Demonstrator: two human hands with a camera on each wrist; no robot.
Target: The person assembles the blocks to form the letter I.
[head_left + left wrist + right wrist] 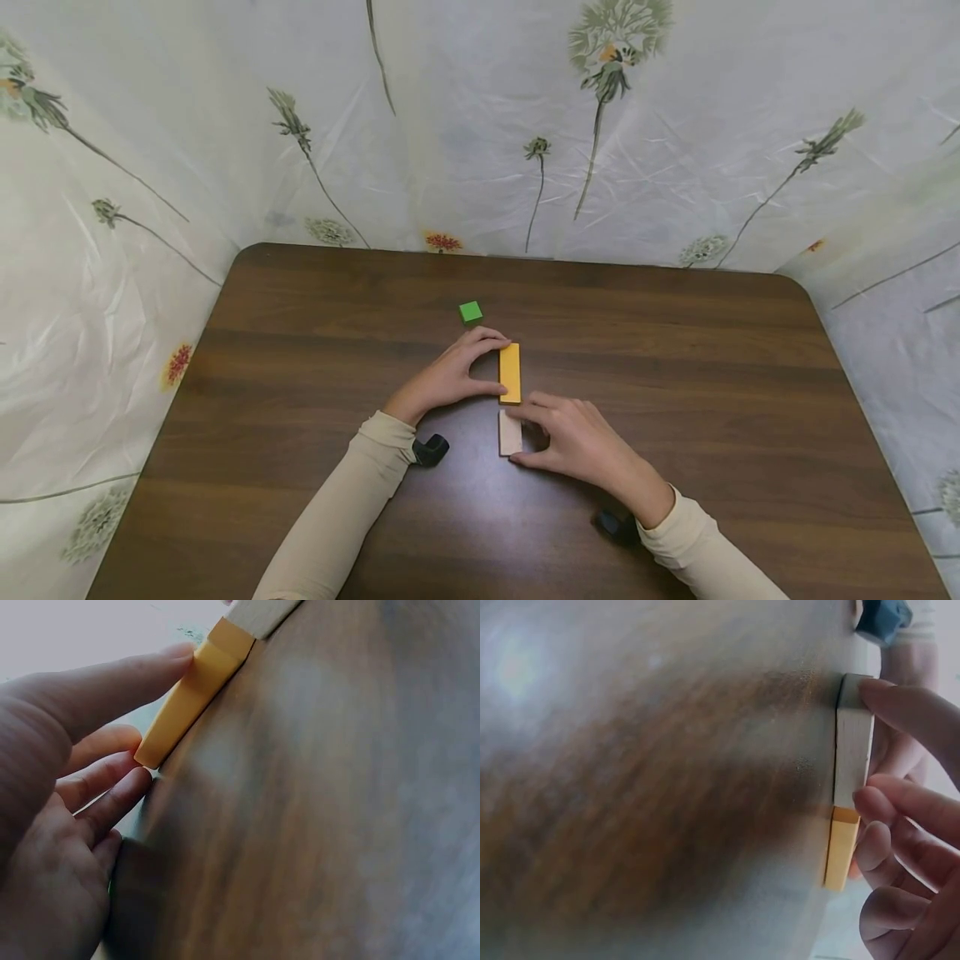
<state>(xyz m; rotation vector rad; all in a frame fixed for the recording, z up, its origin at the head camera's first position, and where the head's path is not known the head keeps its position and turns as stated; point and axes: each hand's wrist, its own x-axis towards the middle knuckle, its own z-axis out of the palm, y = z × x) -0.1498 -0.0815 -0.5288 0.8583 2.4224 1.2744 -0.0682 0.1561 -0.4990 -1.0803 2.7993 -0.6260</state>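
A yellow block (pixel 509 367) lies flat on a brown wood-grain counter (pixel 750 417), its length running away from the person and its left side facing the left hand (pixel 453 371), which grips it with the thumb toward the near end and fingertips at the far end. In line with the yellow block, just beside its near end, lies a pale block (pixel 508 433); whether the 2 ends touch cannot be told. The right hand (pixel 577 433), nearer the person than the yellow block and to its right, pinches the pale block between thumb and fingers. Beyond the yellow block and to its left sits 1 green block (pixel 470 312). Nearer the person than the yellow block are 2 cream sleeves (pixel 337 517) and 2 black wrist cameras (pixel 431 451). Well beyond the yellow block, a white sheet (pixel 450 167) printed with dandelions hangs behind the counter.
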